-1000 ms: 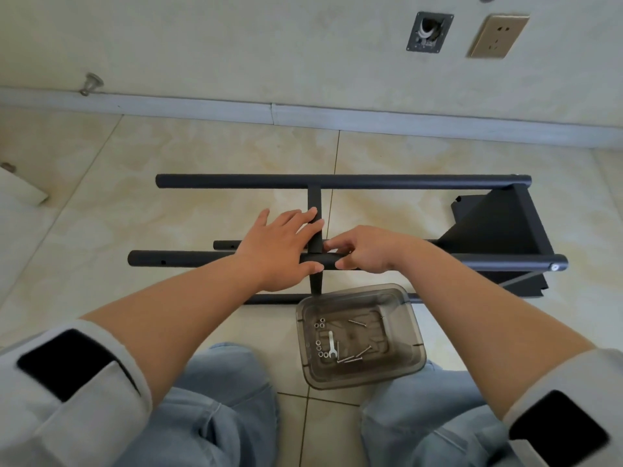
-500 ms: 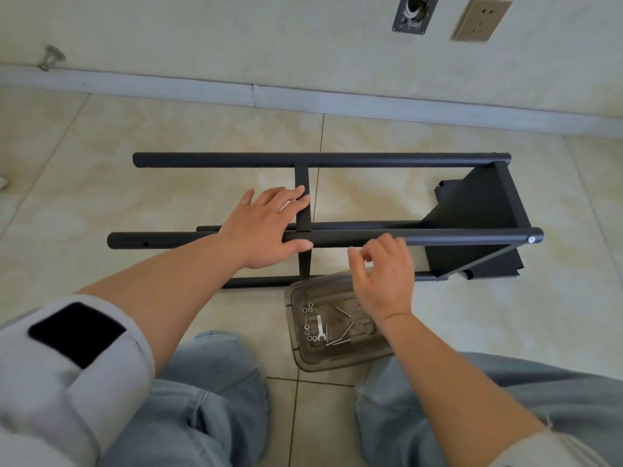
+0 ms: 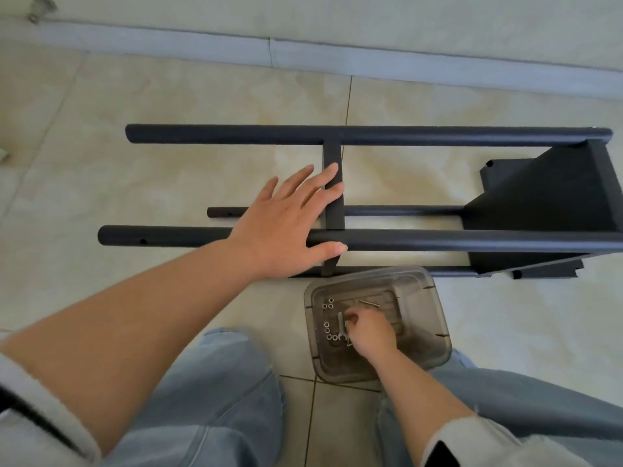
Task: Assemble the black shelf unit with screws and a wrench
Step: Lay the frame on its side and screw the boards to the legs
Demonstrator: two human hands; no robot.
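The black shelf frame lies on its side on the floor tiles, its near upper tube (image 3: 438, 239) running left to right. A flat crossbar (image 3: 333, 156) joins that tube to the far tube (image 3: 236, 134). A black shelf panel (image 3: 556, 197) sits at the frame's right end. My left hand (image 3: 283, 227) rests flat over the near tube, fingers straight and touching the crossbar. My right hand (image 3: 369, 333) is inside the clear grey tray (image 3: 428, 298), fingers curled down beside the small silver wrench (image 3: 339, 323). Whether it holds anything is hidden. Loose nuts (image 3: 327, 303) and a screw (image 3: 369, 303) lie in the tray.
The tray sits on the floor just in front of the frame, between my knees in blue jeans (image 3: 219, 399). A grey skirting board (image 3: 337, 59) and the wall run behind the frame. A metal door stop (image 3: 42, 3) is at the top left.
My right hand has left the near tube and dropped into the tray among the hardware. My left hand has stayed on the tube and crossbar. The view has tilted down.
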